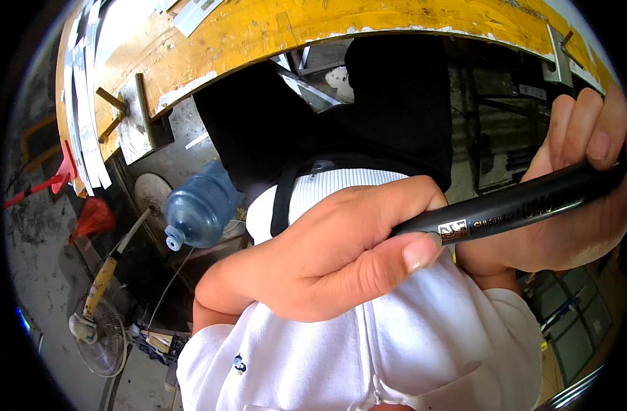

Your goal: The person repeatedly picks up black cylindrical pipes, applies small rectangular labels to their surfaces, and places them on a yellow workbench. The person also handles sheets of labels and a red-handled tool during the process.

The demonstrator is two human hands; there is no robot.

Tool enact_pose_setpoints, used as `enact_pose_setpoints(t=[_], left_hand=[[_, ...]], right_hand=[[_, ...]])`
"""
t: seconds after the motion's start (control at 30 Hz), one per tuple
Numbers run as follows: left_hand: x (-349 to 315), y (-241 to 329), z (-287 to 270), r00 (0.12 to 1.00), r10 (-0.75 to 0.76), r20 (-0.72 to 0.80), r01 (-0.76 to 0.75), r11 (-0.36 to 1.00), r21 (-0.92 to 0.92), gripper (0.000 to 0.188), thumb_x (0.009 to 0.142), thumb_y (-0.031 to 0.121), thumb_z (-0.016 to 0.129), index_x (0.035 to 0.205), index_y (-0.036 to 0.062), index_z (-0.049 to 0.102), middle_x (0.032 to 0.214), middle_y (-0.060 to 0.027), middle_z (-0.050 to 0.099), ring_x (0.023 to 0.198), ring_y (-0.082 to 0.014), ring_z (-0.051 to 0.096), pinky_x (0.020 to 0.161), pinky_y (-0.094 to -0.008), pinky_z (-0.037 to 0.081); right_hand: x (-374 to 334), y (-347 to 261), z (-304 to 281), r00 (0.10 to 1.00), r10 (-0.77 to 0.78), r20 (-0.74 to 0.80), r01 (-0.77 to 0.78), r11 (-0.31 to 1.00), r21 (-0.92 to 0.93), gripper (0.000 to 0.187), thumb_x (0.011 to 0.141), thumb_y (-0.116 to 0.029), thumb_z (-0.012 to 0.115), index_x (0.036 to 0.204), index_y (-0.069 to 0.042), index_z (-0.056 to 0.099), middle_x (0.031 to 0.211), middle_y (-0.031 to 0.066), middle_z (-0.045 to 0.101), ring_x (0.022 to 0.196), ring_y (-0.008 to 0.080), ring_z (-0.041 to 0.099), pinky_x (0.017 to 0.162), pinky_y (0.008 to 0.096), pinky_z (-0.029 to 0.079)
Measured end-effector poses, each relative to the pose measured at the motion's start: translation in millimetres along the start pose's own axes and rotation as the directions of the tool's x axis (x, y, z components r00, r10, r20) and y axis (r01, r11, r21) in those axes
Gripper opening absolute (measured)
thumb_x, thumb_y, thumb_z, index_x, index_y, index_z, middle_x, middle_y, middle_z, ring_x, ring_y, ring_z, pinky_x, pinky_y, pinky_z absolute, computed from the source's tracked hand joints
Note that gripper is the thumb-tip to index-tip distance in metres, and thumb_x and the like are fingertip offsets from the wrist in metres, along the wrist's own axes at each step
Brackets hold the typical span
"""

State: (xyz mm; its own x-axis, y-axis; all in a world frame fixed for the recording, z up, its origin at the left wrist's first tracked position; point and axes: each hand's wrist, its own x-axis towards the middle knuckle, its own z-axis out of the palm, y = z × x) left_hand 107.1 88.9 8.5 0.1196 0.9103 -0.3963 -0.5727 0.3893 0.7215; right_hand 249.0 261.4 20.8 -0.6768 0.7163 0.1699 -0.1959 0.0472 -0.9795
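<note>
Beam (258, 27): a yellow, chipped beam curves across the top of the view, with a metal bracket (136, 116) fixed under its left part and pale strips lying along its left end.
Shirt (395, 342): a white shirt fills the lower middle, far below the beam; dark trousers show above it.
Left hand (327, 253): below the beam at the centre, in front of the shirt. It is closed tight round the left end of the pen, fingers curled over the top and the thumb pressed along the barrel from beneath.
Right hand (580, 178): under the right end of the beam. Its fingers wrap over the right part of the pen; that end of the barrel is hidden by the fingers.
Pen (512, 205): a thick black marker, held between both hands, slanting upward to the right, below the beam's right half.
Bottle (200, 205): a large blue water bottle lies on its side below the bracket, neck pointing down and left. I cannot tell whether it holds anything.
Fan (101, 335): a small fan lies on the floor, far below the beam's left end.
Red bag (93, 218): left of the bottle, contents not visible.
</note>
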Motion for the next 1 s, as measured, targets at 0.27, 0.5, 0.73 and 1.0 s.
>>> enact_pose_setpoints(t=[0.27,0.5,0.73,1.0], left_hand=[[-0.1,-11.4,-7.7,0.964,0.222,0.146,-0.234,0.970,0.069,0.034,0.102,0.032,0.048,0.095,-0.0018,0.053,0.073,-0.0114,0.049,0.065,-0.0240,0.050,0.059,-0.0333,0.042],[-0.4,-11.0,-4.1,0.970,0.212,0.118,-0.219,0.975,0.042,0.034,0.102,0.031,0.050,0.088,-0.0007,0.053,0.071,-0.0099,0.048,0.060,-0.0217,0.048,0.056,-0.0322,0.039],[-2.5,-5.3,2.6,1.000,0.020,-0.008,-0.020,1.000,-0.005,0.056,0.090,0.054,0.058,0.079,-0.0009,0.056,0.068,-0.0006,0.049,0.064,-0.0104,0.045,0.058,-0.0251,0.031],[-1.0,-19.6,-10.5,0.969,0.170,0.180,-0.157,0.984,-0.081,0.032,0.102,0.029,0.047,0.092,-0.0006,0.055,0.075,-0.0059,0.050,0.070,-0.0161,0.048,0.064,-0.0289,0.039]], right_hand=[[0.7,-2.3,-2.1,0.997,-0.059,0.039,0.057,0.998,0.037,0.029,0.097,-0.023,0.038,0.070,-0.010,0.040,0.058,-0.0010,0.036,0.051,0.0095,0.029,0.058,0.0235,0.033],[-4.1,-3.6,7.6,0.994,-0.097,0.059,0.098,0.995,-0.019,0.027,0.096,-0.020,0.040,0.071,-0.010,0.040,0.060,-0.0006,0.035,0.051,0.0096,0.028,0.057,0.0236,0.032],[-10.3,-4.9,13.1,0.988,-0.133,0.081,0.139,0.988,-0.067,0.024,0.095,-0.017,0.041,0.072,-0.010,0.039,0.061,-0.0001,0.035,0.051,0.0097,0.027,0.057,0.0237,0.031],[-13.3,-1.6,26.8,0.980,-0.170,0.101,0.182,0.975,-0.127,0.022,0.094,-0.013,0.043,0.073,-0.010,0.039,0.063,0.0004,0.035,0.052,0.0097,0.026,0.056,0.0238,0.029]])
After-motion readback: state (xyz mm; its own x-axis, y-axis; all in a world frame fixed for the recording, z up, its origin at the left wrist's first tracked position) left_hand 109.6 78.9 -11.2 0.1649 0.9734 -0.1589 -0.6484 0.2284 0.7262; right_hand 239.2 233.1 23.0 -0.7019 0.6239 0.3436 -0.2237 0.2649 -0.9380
